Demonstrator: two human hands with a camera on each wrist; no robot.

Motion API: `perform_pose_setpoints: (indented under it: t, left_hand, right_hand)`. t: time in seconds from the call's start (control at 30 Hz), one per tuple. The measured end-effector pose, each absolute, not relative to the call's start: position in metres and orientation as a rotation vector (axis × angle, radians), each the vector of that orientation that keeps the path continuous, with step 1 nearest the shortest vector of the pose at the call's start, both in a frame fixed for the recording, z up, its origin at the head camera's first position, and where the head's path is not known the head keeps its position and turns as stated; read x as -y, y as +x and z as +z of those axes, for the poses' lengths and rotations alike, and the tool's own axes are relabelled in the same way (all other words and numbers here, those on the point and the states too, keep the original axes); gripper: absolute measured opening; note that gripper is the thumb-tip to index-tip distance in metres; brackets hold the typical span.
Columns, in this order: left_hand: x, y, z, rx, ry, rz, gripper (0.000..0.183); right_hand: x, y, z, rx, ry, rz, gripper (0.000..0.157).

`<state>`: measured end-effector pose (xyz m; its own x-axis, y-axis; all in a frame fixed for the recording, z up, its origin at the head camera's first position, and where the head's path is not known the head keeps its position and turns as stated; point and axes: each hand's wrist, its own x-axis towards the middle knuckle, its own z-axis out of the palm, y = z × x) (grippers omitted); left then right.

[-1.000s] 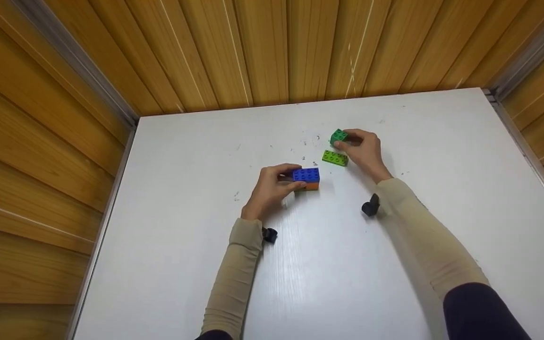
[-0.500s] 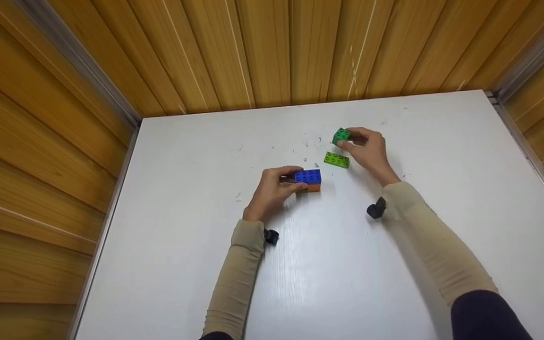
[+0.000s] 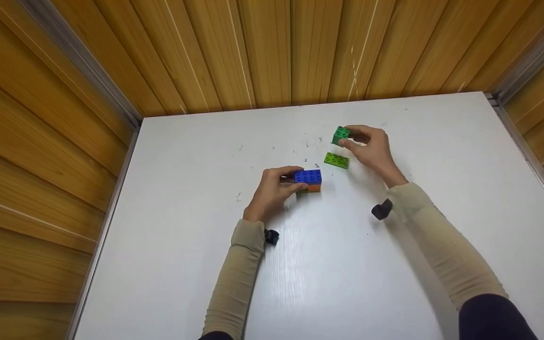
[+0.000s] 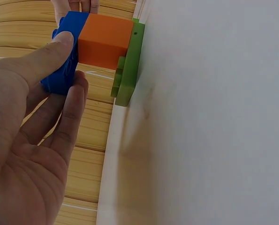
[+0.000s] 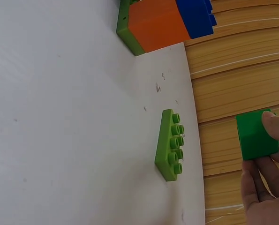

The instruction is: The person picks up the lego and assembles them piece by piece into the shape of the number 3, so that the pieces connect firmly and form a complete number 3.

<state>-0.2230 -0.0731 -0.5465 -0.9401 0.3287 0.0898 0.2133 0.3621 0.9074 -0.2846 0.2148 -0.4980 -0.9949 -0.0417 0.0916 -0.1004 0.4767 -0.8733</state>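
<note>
Blue brick (image 3: 310, 176) and orange brick (image 4: 105, 41) are sitting stacked on a green base (image 4: 133, 68); your left hand (image 3: 271, 190) is gripping the blue overhang, probably steadying the stack. The fingers of your right hand (image 3: 371, 148) are pinching a darker green brick (image 5: 254, 137) above the white table (image 3: 173, 189), apparently leaving its studs uncovered. Between, 1 lime plate (image 3: 336, 160) is lying studs-up. Faint marks (image 5: 158, 87) are speckling the table; wood-grained panels (image 3: 269, 52) are walling it in.

Dark marks (image 5: 158, 87), perhaps scuffs, too small
</note>
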Motion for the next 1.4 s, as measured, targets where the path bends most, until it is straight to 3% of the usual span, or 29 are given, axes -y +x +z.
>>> perform_pose_setpoints:
  t: [1.4]
  left_hand:
    - [0.071, -0.223, -0.548, -2.49, 0.471, 1.654, 0.043]
  right_hand:
    - [-0.201, -0.256, -0.458, 2.642, 0.492, 1.625, 0.036]
